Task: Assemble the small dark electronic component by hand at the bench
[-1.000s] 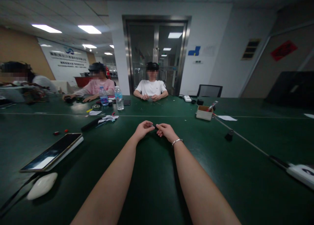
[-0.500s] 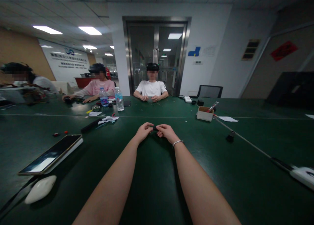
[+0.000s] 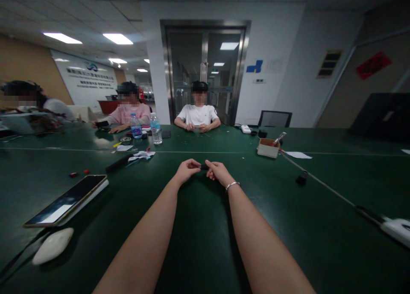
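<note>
A small black object (image 3: 204, 167) is held between my two hands above the middle of the green table (image 3: 198, 251). My left hand (image 3: 188, 171) pinches its left end between thumb and fingers. From the other side, my right hand (image 3: 218, 172) grips the right end, its thumb on top and its fingers curled below. A silver bracelet (image 3: 232, 186) circles my right wrist. The object is too small and dark to make out further.
On the left lie a phone (image 3: 68, 200) on a white box, a white mouse-like object (image 3: 53, 245) and a black rod-shaped item (image 3: 119, 163). Two bottles (image 3: 156, 129) stand beyond. Rightward are a small box (image 3: 268, 148), a black clip (image 3: 301, 178) and a cable. People sit opposite.
My hands have moved slightly apart, and more of the black object shows between them. The person in pink has shifted a hand to the right.
</note>
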A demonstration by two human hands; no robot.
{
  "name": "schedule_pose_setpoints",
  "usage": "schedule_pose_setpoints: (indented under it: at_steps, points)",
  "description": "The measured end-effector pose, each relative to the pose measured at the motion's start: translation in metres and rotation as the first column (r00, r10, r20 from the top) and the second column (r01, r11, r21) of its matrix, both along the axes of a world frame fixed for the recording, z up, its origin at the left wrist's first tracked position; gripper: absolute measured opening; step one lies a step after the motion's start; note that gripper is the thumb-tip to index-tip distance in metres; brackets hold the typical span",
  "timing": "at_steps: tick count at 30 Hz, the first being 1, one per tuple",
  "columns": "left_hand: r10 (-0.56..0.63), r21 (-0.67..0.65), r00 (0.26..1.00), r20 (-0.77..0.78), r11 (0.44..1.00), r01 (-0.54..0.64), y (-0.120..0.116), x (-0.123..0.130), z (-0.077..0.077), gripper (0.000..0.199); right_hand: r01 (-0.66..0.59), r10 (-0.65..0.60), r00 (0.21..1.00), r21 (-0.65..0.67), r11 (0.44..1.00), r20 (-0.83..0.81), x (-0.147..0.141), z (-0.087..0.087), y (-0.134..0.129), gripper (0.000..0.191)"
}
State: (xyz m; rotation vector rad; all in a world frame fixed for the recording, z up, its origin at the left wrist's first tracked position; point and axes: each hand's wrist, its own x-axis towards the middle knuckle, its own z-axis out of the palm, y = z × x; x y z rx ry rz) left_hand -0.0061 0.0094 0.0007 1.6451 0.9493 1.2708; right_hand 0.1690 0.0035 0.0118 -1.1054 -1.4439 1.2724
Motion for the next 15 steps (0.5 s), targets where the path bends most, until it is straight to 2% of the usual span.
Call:
schedule_pose_setpoints:
  at_steps: [3,6,8,11,15]
  points:
    - [-0.019,-0.012,1.000,0.014,1.000,0.019,-0.0020,0.0000,0.0029,0.023,-0.012,0.012,1.000,-0.001,1.000,-0.019,0.0005,-0.0022,0.0023,0.034]
    - [-0.049,-0.005,0.999,0.009,0.999,0.049,-0.0051,0.0011,0.0072,0.033,-0.014,0.014,0.999,-0.005,1.000,-0.033,0.0009,-0.0047,0.0047,0.034]
    - [-0.024,-0.032,0.999,-0.026,0.999,0.023,-0.0063,0.0029,0.0089,0.038,-0.015,0.015,0.999,-0.007,1.000,-0.039,0.0010,-0.0061,0.0059,0.035]
    - [0.000,-0.064,0.996,-0.084,0.998,-0.005,-0.0046,0.0057,0.0070,0.035,-0.017,0.017,0.999,0.002,1.000,-0.035,0.0010,-0.0073,0.0066,0.036]
    - [-0.032,-0.003,0.996,-0.085,0.999,0.032,0.0009,0.0044,0.0006,0.035,-0.023,0.023,0.999,0.009,1.000,-0.034,0.0007,-0.0070,0.0062,0.035]
